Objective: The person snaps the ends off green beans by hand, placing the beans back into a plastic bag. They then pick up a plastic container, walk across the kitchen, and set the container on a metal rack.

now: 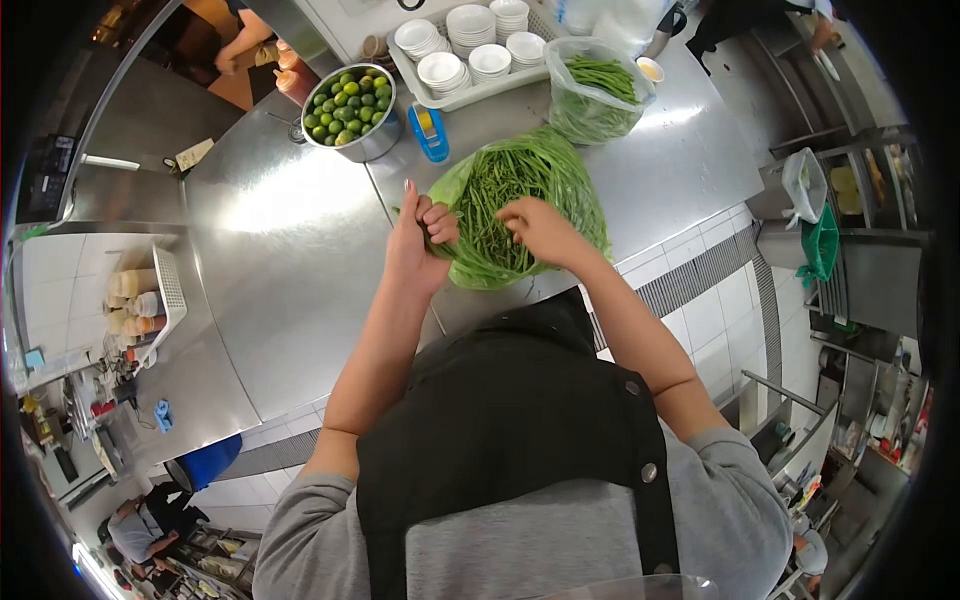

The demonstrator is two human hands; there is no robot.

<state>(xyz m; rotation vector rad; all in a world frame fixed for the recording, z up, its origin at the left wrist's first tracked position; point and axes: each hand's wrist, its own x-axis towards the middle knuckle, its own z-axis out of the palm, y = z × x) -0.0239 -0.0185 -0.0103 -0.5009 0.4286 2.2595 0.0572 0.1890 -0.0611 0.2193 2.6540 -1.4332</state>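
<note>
A large green plastic bag (585, 190), open at the top, lies on the steel table full of thin green beans (505, 180). At the bag's left edge my left hand (422, 235) is closed with its fingers curled round some green beans, the thumb pointing up. My right hand (540, 232) reaches over the beans from the right, fingers bent down towards them; whether its fingertips pinch a bean is too small to tell. Behind the bag stands a clear plastic bag (590, 118) in a container, with longer green beans (602, 78) lying on top.
On the steel table (270, 290), a metal pot of limes (348, 105), a blue tape dispenser (430, 135) and a tray (455, 98) of stacked white bowls stand at the back. A small cup (650, 70) is back right. Other people (150, 525) are in the distance.
</note>
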